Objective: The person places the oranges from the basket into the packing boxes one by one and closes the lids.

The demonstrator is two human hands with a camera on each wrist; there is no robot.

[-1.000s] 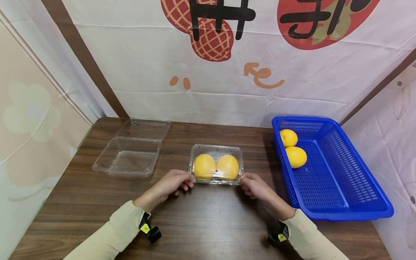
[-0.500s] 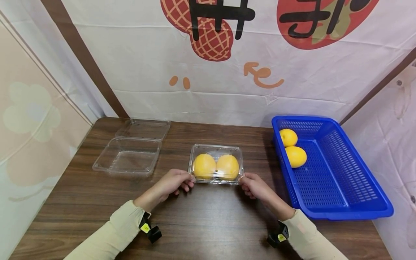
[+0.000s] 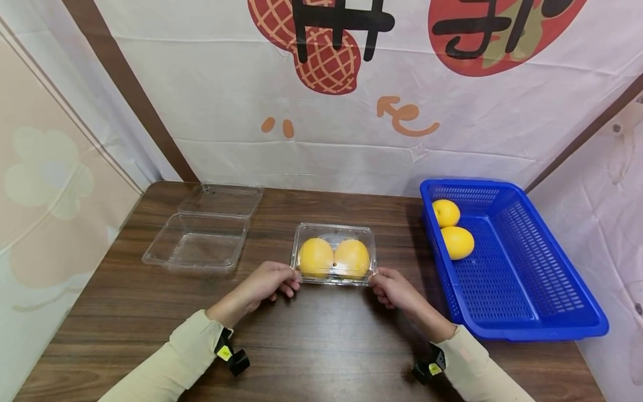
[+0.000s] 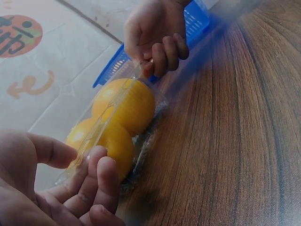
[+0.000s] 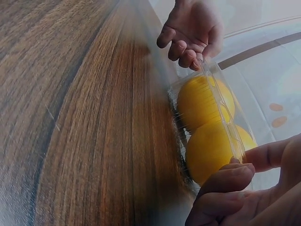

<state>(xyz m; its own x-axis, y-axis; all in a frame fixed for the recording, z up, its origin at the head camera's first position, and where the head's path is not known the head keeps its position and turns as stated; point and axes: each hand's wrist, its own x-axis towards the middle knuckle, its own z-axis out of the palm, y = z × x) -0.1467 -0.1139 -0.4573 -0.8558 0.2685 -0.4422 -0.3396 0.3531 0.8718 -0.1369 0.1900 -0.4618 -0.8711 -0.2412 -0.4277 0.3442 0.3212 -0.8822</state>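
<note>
In the head view, a clear plastic clamshell box (image 3: 335,226) stands mid-table with its lid down. Round yellow-orange fruits (image 3: 316,258) show through its walls. My left hand (image 3: 270,282) pinches the near left corner of its rim between thumb and fingertips. At the near right corner, my right hand (image 3: 394,287) pinches the rim the same way. Both wrist views show the rim edge (image 4: 106,110) between thumb and index finger, the other fingers loosely curled below. Whether the lid edge is fully snapped down cannot be made out.
A second clamshell box (image 3: 211,263) lies at the left, lid folded back on the table. To the right stands a blue perforated basket (image 3: 532,335) with two yellow-orange fruits (image 3: 457,243) along its left wall. A printed cloth (image 3: 321,162) hangs behind the wooden table (image 3: 321,357).
</note>
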